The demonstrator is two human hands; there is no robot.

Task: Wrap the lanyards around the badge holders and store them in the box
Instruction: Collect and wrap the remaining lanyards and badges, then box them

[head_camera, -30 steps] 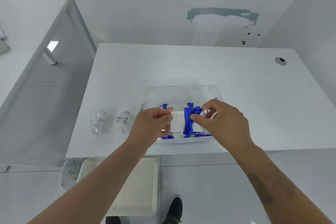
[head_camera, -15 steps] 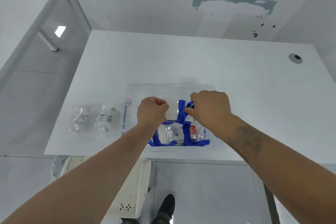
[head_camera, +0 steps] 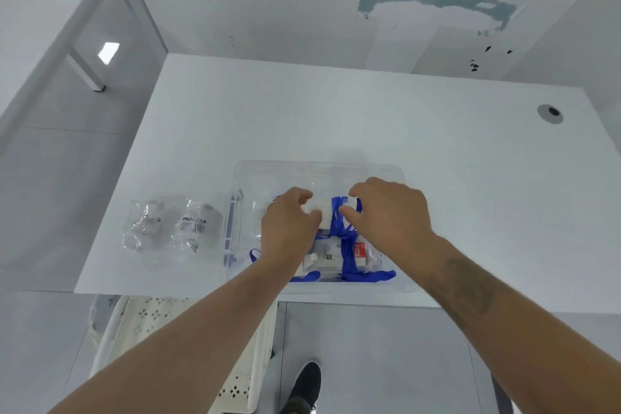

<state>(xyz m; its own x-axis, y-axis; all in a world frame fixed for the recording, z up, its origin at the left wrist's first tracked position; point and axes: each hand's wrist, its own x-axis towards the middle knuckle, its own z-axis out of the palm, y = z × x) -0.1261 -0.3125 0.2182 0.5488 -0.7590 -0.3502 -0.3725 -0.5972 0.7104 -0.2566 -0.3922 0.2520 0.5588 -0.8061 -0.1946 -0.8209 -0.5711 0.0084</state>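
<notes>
A clear plastic box [head_camera: 319,171] stands near the table's front edge. Over its middle, both hands hold one badge holder [head_camera: 324,213] wound with a blue lanyard [head_camera: 337,222]. My left hand [head_camera: 289,228] pinches its left end and my right hand [head_camera: 389,215] pinches its right end. Beneath them in the box lie other wrapped badge holders [head_camera: 331,254], one with a red label, and loose ends of blue lanyard along the front wall.
Clear plastic bags [head_camera: 168,225] with small items lie on the white table [head_camera: 336,118] left of the box. A blue-edged lid [head_camera: 232,232] leans at the box's left side. A perforated white crate [head_camera: 168,329] sits below the table edge, by a black shoe [head_camera: 304,386].
Both hands have carried the wrapped badge holder forward, away from my body, from above the box's front to over its middle and lower into it. The view has tilted down.
</notes>
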